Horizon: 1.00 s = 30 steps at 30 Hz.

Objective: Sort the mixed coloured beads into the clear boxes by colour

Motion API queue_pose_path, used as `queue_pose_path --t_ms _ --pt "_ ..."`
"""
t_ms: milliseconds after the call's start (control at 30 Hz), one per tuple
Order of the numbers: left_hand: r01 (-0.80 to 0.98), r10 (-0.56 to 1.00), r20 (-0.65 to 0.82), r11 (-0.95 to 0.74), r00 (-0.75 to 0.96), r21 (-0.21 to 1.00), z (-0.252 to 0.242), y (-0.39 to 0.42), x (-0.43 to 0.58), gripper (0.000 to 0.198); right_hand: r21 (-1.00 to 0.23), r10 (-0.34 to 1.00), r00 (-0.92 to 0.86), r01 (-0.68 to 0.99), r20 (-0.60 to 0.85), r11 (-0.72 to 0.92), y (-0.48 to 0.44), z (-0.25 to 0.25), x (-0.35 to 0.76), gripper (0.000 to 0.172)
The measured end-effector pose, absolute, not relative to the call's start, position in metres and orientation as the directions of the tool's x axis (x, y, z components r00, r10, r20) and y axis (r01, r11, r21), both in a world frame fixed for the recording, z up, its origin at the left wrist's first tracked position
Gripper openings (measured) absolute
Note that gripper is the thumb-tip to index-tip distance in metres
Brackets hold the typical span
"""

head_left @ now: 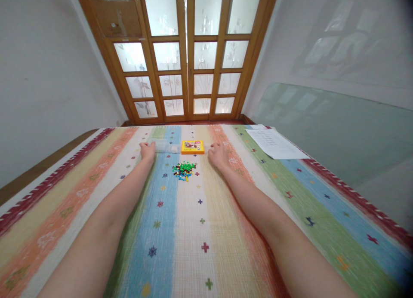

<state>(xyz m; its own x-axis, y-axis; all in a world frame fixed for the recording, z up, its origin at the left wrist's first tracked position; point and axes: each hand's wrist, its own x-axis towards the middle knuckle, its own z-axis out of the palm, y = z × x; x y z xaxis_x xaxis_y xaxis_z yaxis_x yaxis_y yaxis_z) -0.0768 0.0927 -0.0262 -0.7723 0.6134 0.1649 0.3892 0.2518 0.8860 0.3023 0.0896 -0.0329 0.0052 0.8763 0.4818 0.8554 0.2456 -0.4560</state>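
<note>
clear plastic (164, 146) meets my left hand (147, 152), fingers curled in; right hand (218, 155) curled too, beside yellow box (192, 147). too small to tell whether either grips anything. box sits between hands. nearer me, heap of small pieces (184, 170), green, brown, blue, yellow. striped cloth (189, 246) underneath. white papers (275, 144) lie off to right.

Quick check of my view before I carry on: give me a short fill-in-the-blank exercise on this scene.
1. The box between the left hand and the right hand has a ____ rim.
2. The pile of small pieces is mostly ____ on top.
3. The paper lies nearer the ____ hand.

Missing words: yellow; green; right.
</note>
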Motion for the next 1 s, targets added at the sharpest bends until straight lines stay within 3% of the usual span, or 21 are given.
queue_pose_path --t_ms 300,633,1000 --pt "0.448 0.648 0.198 0.245 -0.735 0.860 -0.028 0.095 -0.067 0.039 -0.438 0.883 -0.017 0.864 0.470 0.250 0.089 -0.032 0.302 0.032" --pt "0.635 0.767 0.300 0.176 -0.567 0.752 -0.030 0.080 -0.070 0.048 -0.441 0.884 -0.058 0.850 0.465 0.287 0.082 -0.030 0.298 0.036" --pt "0.633 0.739 0.298 0.218 -0.604 0.743 -0.027 0.078 -0.082 0.050 -0.423 0.874 -0.135 0.834 0.468 0.355 0.082 -0.032 0.296 0.038"
